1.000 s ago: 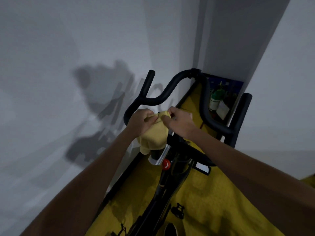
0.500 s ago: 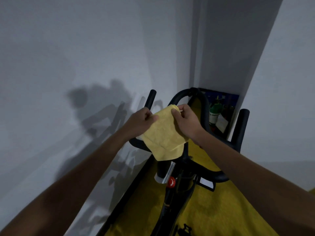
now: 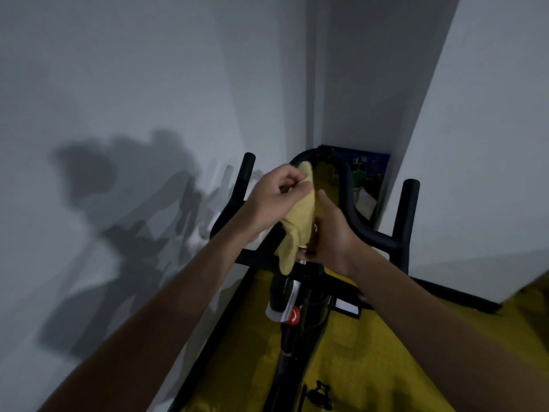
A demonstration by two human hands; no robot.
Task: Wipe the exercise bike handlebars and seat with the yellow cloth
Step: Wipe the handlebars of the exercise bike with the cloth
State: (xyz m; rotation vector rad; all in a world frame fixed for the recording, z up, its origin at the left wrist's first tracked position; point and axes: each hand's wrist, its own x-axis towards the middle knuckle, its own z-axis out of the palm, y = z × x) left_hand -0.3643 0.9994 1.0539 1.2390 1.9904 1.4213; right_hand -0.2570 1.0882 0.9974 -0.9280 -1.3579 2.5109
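Grey walls (image 3: 148,84) meet in a dim corner, and a yellow mat (image 3: 371,361) with a dark border covers the floor beneath the exercise bike (image 3: 292,337). Held in the air above the middle of the black handlebars (image 3: 368,233), the yellow cloth (image 3: 298,221) is bunched between both hands and hangs down in a loose fold toward the bike's stem. Its upper end is pinched by the left hand (image 3: 276,200), whose fingers curl around the fabric. From the other side, the right hand (image 3: 332,233) cups the lower part of the cloth, thumb raised beside it and fingers wrapped out of sight behind. Two upright bar ends rise on either side of the hands, and the curved front loop arcs behind the cloth. Below, a red knob (image 3: 293,316) sits on the frame beside a silver clamp. Behind the handlebars, in the corner, stands a green bottle (image 3: 358,179) against a dark blue panel. Shadows of the arms and bike fall on the left wall.
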